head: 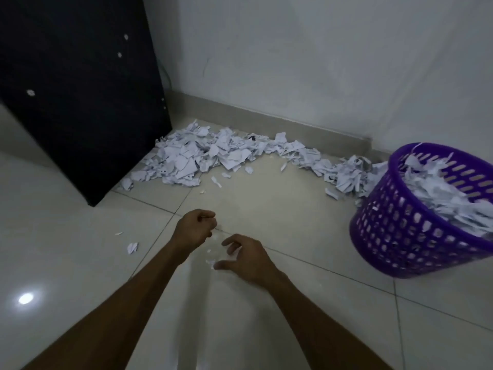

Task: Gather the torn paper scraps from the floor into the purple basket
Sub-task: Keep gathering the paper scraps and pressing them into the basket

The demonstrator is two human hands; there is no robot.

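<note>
Left hand (194, 228) fingers curled in, whether it holds bits I cannot tell; right hand (246, 256) spread claw-like, thumb and fingers apart over tiny scraps (210, 259) lying between both hands. Big paper pile (197, 156) well beyond the hands by the wall, purple basket (416, 236) far to the right hand's side, partly filled

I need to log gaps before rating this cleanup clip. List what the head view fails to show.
- Left hand: fingers curled away from the camera; whether they hold scraps cannot be told.
- Purple basket: right side cut off by the frame edge; its fill depth is hidden by the paper on top.
- Paper pile: print on the scraps is too small and blurred to read.
- Tiny bits under the right hand: blurred against the pale floor, count unclear.
</note>
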